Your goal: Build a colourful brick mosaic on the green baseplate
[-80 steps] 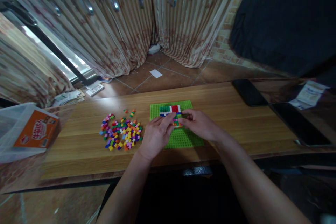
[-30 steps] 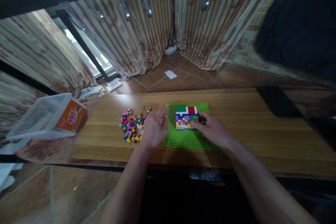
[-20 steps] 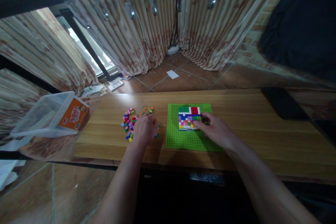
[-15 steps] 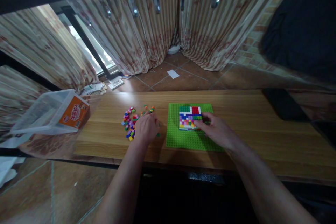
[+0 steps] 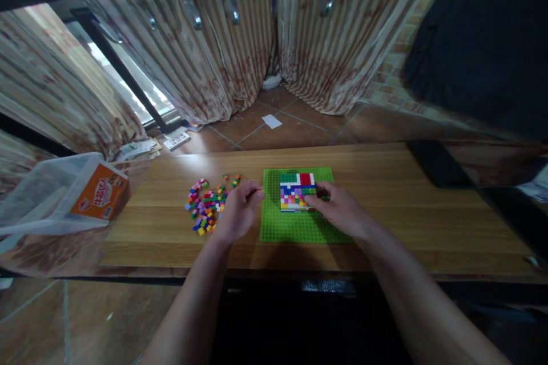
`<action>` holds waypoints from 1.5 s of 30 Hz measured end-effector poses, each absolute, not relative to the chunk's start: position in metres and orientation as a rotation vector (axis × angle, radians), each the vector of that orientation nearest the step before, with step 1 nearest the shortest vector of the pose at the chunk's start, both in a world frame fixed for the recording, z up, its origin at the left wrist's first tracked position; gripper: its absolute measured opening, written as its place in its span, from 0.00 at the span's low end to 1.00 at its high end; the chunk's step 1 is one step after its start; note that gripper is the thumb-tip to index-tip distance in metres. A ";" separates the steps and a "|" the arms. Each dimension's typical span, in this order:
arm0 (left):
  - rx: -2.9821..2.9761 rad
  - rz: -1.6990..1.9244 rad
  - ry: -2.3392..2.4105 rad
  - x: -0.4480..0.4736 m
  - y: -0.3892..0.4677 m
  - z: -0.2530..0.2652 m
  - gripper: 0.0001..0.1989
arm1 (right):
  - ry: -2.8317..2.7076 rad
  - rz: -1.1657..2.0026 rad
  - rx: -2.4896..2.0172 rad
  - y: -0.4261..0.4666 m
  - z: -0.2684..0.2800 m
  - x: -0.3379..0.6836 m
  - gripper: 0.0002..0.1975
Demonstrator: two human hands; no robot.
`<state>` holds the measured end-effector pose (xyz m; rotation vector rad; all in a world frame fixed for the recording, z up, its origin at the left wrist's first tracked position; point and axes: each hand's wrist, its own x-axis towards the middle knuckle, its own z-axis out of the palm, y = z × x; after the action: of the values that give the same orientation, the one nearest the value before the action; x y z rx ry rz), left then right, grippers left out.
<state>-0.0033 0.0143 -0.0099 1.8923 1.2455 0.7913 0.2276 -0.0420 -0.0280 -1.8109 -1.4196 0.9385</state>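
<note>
A square, multicoloured block of toy bricks [image 5: 295, 193] stands over the green studded baseplate [image 5: 278, 229]. At its right edge is my right hand [image 5: 336, 205], closed on the block with the thumb on the near side and the fingers behind. My left hand [image 5: 240, 211] is in a pinch at the baseplate's left edge. Whatever lies between its fingertips is too small to make out. Loose small bricks [image 5: 205, 205] in many colours are scattered left of that hand, which hides some of them.
The wooden table [image 5: 154, 211] carries everything. A clear plastic bin [image 5: 47, 188] with an orange label stands at the left end. A black flat object [image 5: 436, 162] lies at the back right. Striped curtains [image 5: 240, 68] hang beyond the table.
My left hand has moved from the loose bricks rightward to the baseplate's edge, its fingers pinched. My right hand stays on the brick block. The whole view has shifted slightly.
</note>
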 end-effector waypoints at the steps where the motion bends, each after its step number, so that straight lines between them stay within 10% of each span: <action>1: 1.824 0.815 1.196 0.000 0.012 -0.011 0.07 | -1.424 0.921 -1.810 -0.042 -0.029 0.228 0.17; 45: 1.240 1.087 1.202 0.068 -0.038 -0.045 0.08 | -1.438 0.871 -1.782 -0.040 -0.029 0.228 0.15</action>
<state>0.0680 -0.0378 -0.0454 1.2402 1.2020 1.0870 0.2278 -0.0396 -0.0292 -1.7816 -1.4385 0.8712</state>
